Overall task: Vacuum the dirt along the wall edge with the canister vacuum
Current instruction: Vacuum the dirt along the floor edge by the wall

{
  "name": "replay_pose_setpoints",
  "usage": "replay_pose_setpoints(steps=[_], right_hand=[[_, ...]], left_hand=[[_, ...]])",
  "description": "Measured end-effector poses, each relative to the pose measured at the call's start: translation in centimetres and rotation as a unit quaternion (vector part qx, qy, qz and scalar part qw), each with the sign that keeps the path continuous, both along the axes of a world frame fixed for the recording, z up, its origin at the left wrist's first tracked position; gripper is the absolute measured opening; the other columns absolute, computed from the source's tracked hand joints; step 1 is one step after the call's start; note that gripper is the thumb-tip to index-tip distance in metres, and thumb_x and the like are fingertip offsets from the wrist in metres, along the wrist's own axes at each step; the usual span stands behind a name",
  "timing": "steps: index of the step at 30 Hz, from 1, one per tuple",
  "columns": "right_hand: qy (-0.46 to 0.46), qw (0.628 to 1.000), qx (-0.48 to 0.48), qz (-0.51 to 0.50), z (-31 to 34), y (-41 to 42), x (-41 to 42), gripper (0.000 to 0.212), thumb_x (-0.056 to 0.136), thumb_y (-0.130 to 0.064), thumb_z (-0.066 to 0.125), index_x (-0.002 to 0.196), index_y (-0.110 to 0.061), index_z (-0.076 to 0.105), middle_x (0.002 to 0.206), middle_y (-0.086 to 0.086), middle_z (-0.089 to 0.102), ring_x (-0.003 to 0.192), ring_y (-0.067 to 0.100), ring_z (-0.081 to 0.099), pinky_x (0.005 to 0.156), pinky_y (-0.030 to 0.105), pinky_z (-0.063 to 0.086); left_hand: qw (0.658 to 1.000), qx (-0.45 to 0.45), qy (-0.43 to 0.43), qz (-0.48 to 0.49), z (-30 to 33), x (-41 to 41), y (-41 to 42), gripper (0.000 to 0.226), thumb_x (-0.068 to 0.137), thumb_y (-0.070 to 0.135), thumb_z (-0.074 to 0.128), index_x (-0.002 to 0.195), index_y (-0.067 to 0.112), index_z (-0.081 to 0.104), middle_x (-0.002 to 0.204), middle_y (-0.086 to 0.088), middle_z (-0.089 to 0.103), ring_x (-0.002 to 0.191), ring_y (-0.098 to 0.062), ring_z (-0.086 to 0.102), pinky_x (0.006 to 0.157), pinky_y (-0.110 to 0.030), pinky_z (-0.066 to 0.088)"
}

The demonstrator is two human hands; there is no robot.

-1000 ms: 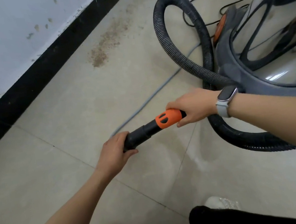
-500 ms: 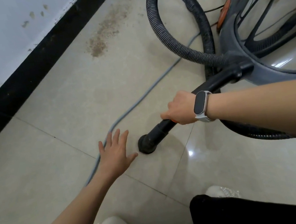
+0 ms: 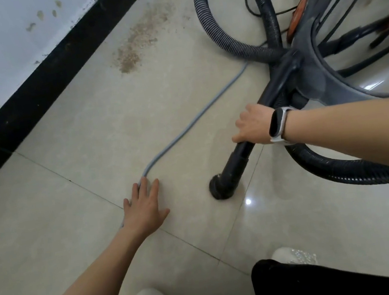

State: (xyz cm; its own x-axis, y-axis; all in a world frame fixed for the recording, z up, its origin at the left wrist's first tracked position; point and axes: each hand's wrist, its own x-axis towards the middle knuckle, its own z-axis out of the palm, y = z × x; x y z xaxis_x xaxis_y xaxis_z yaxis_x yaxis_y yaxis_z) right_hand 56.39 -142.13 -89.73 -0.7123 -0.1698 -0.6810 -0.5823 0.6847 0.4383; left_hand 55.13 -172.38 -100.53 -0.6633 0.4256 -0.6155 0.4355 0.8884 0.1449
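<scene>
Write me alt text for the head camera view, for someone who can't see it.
A person's right hand grips a black vacuum wand whose nozzle sits on beige floor tile, while the open left hand hovers over a grey cable. A patch of brown dirt lies ahead beside the black baseboard, with the canister vacuum at right.

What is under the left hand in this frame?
The grey cable runs across the floor tiles and disappears beneath the fingers of the open left hand. Whether the hand touches the cable or hovers above it cannot be seen; the stretch beneath is covered.
</scene>
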Motion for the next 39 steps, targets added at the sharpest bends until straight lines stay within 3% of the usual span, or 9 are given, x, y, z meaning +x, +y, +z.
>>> replay_pose_setpoints(steps=[8, 14, 17, 22, 26, 28, 31, 35, 39], right_hand=[[0.062, 0.992, 0.082, -0.076, 1.6, 5.8, -2.5, 0.031, 0.098, -0.021, 0.039, 0.128, -0.029, 0.045, 0.123, 0.002, 0.053, 0.115, 0.021, 0.049, 0.089, 0.032, 0.036], [0.065, 0.990, -0.094, -0.083, -1.0, 0.9, -3.4, 0.030, 0.097, -0.019, 0.040, 0.126, -0.023, 0.046, 0.116, 0.008, 0.055, 0.108, 0.028, 0.053, 0.086, 0.037, 0.038], [0.089, 0.979, -0.154, -0.101, -2.4, -2.7, -4.9, 0.031, 0.096, -0.014, 0.036, 0.124, -0.020, 0.049, 0.116, 0.012, 0.056, 0.108, 0.031, 0.054, 0.084, 0.037, 0.035], [0.125, 0.955, -0.220, -0.158, -1.7, -5.3, -8.7, 0.029, 0.089, -0.008, 0.043, 0.116, -0.017, 0.048, 0.106, 0.013, 0.056, 0.092, 0.031, 0.054, 0.073, 0.035, 0.029], [-0.027, 0.977, -0.162, -0.133, -1.1, -8.8, -10.8, 0.027, 0.085, -0.012, 0.051, 0.111, -0.013, 0.056, 0.089, 0.008, 0.060, 0.062, 0.020, 0.049, 0.052, 0.024, 0.031], [-0.097, 0.982, -0.126, -0.099, -1.6, -9.9, -10.0, 0.029, 0.086, -0.015, 0.055, 0.115, -0.014, 0.057, 0.098, 0.007, 0.063, 0.076, 0.024, 0.059, 0.057, 0.024, 0.038], [-0.150, 0.980, -0.119, -0.045, -1.5, -9.8, -7.8, 0.031, 0.085, -0.017, 0.059, 0.115, -0.017, 0.055, 0.106, 0.006, 0.064, 0.092, 0.027, 0.061, 0.067, 0.031, 0.041], [-0.223, 0.973, -0.057, 0.021, -2.3, -8.1, -5.0, 0.030, 0.085, -0.016, 0.060, 0.113, -0.019, 0.052, 0.105, 0.005, 0.063, 0.094, 0.029, 0.061, 0.077, 0.035, 0.048], [-0.148, 0.987, -0.047, 0.048, -2.8, -6.0, -4.4, 0.023, 0.090, -0.015, 0.051, 0.112, -0.023, 0.053, 0.107, 0.002, 0.062, 0.097, 0.027, 0.060, 0.077, 0.033, 0.040]], left_hand=[[1.000, -0.001, -0.004, -0.005, 0.0, 0.0, -0.3, 0.080, 0.092, 0.044, 0.049, 0.150, 0.021, -0.001, 0.157, -0.005, -0.016, 0.145, -0.023, -0.008, 0.113, -0.048, 0.017], [0.995, 0.082, -0.007, 0.059, 0.3, -0.7, -0.3, 0.076, 0.093, 0.033, 0.053, 0.151, 0.015, 0.008, 0.159, -0.005, 0.000, 0.146, -0.021, 0.006, 0.114, -0.041, 0.023], [0.948, 0.214, 0.033, 0.232, 0.8, -1.8, -0.7, 0.061, 0.090, 0.018, 0.059, 0.144, 0.007, 0.031, 0.149, -0.012, 0.033, 0.136, -0.025, 0.032, 0.109, -0.036, 0.029], [0.863, 0.268, 0.094, 0.417, 1.8, -4.4, -3.5, 0.048, 0.092, 0.017, 0.055, 0.136, 0.002, 0.042, 0.141, -0.018, 0.043, 0.128, -0.032, 0.044, 0.107, -0.042, 0.035], [0.840, 0.298, 0.083, 0.447, 2.4, -5.9, -4.3, 0.048, 0.094, 0.021, 0.053, 0.138, 0.006, 0.041, 0.142, -0.014, 0.042, 0.128, -0.029, 0.044, 0.106, -0.041, 0.036], [0.847, 0.296, 0.085, 0.433, 2.4, -5.9, -4.6, 0.049, 0.094, 0.022, 0.051, 0.139, 0.006, 0.039, 0.144, -0.014, 0.039, 0.131, -0.028, 0.040, 0.108, -0.041, 0.033], [0.913, 0.223, 0.070, 0.336, 1.7, -5.0, -5.5, 0.055, 0.096, 0.025, 0.050, 0.144, 0.005, 0.031, 0.149, -0.018, 0.030, 0.138, -0.030, 0.027, 0.112, -0.038, 0.023], [0.980, 0.048, -0.053, 0.185, -0.1, -2.5, -5.8, 0.066, 0.096, 0.043, 0.041, 0.150, 0.025, 0.008, 0.158, -0.007, -0.007, 0.144, -0.032, -0.006, 0.114, -0.048, 0.015], [0.994, -0.022, -0.036, 0.100, -1.1, -1.4, -6.1, 0.085, 0.089, 0.056, 0.047, 0.148, 0.034, -0.010, 0.155, -0.006, -0.025, 0.141, -0.037, -0.019, 0.113, -0.054, 0.009]])
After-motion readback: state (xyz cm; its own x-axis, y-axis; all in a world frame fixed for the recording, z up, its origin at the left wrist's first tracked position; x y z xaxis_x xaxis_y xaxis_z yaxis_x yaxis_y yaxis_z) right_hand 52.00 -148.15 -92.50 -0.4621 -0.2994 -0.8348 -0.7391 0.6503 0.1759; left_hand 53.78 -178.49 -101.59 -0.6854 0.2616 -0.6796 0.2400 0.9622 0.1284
